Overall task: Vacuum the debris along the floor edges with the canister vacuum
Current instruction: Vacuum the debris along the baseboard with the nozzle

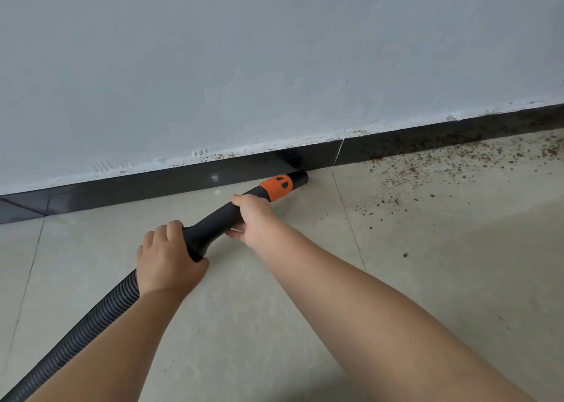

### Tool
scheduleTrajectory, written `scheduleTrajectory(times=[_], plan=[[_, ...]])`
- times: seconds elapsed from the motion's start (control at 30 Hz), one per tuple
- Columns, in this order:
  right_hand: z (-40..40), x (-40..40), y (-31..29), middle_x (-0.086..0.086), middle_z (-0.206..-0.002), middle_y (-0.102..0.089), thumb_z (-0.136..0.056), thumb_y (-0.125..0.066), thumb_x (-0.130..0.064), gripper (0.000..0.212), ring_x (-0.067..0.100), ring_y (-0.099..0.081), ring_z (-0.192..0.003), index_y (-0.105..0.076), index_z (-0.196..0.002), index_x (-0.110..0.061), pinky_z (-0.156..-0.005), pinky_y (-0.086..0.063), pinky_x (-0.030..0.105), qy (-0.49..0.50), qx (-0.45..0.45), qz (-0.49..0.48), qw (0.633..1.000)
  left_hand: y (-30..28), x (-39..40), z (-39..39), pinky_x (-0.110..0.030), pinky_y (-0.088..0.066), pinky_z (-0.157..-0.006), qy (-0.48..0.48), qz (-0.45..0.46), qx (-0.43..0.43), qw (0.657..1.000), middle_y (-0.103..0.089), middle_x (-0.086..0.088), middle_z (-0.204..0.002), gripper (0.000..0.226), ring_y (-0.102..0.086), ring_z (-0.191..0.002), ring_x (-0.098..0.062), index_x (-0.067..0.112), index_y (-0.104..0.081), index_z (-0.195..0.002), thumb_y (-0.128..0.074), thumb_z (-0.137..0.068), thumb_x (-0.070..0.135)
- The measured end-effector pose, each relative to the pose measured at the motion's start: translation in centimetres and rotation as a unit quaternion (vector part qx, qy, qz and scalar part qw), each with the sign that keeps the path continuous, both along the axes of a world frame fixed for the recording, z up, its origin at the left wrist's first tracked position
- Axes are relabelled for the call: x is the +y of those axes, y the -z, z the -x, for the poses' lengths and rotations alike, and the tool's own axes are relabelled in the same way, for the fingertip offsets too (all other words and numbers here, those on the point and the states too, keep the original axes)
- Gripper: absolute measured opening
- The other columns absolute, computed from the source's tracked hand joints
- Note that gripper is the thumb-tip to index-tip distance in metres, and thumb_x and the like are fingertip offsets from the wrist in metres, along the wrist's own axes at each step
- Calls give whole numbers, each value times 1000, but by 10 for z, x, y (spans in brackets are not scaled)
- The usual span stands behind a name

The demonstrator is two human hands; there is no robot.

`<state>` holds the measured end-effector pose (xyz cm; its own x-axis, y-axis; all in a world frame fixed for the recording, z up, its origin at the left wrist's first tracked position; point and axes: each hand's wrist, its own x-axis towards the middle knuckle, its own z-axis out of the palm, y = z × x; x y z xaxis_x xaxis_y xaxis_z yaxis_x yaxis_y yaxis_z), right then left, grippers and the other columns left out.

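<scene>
Both hands on the tool: our left hand point(166, 256) wraps the black nozzle point(244, 205) where it meets the ribbed hose point(85, 325), our right hand point(254, 218) clamps it behind the orange collar point(276, 187). Nozzle tip sits low beside the dark baseboard point(152, 185); brown debris point(442, 169) lies scattered to its right on the tile floor point(457, 264).

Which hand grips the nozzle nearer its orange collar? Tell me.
The right hand. It wraps the black nozzle just behind the orange collar, while the left hand holds farther back, where the nozzle meets the ribbed hose.
</scene>
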<state>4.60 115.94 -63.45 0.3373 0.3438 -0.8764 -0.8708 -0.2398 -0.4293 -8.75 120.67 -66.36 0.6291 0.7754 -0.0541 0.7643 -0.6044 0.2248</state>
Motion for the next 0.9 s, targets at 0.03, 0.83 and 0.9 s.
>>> scheduleTrajectory(times=[0.03, 0.83, 0.9], plan=[[-4, -1, 0, 15, -128, -50, -91, -57, -14, 41, 33, -53, -114, -41, -128, -11, -74, -49, 40, 8, -9, 4, 1000, 0, -3, -5, -45, -42, -66, 6, 0, -1, 1000, -58, -24, -77, 44, -53, -75, -42, -8, -56, -86, -79, -49, 1], [62, -1, -2, 12, -125, -52, -87, -65, -22, 57, 24, -52, -93, -36, -134, -5, -89, -53, 40, 96, 25, 32, 995, -1, 18, 43, -57, -47, -67, 54, -113, -20, 992, -60, -27, -87, 60, -57, -77, -49, -7, -61, -90, -84, -35, -7], [66, 4, -6, 11, -123, -52, -88, -64, -22, 55, 23, -50, -90, -38, -133, -6, -86, -54, 39, 94, 25, 19, 995, 1, 20, 44, -57, -46, -69, 43, -129, -33, 990, -60, -27, -86, 59, -57, -78, -49, -7, -60, -92, -82, -37, -9]])
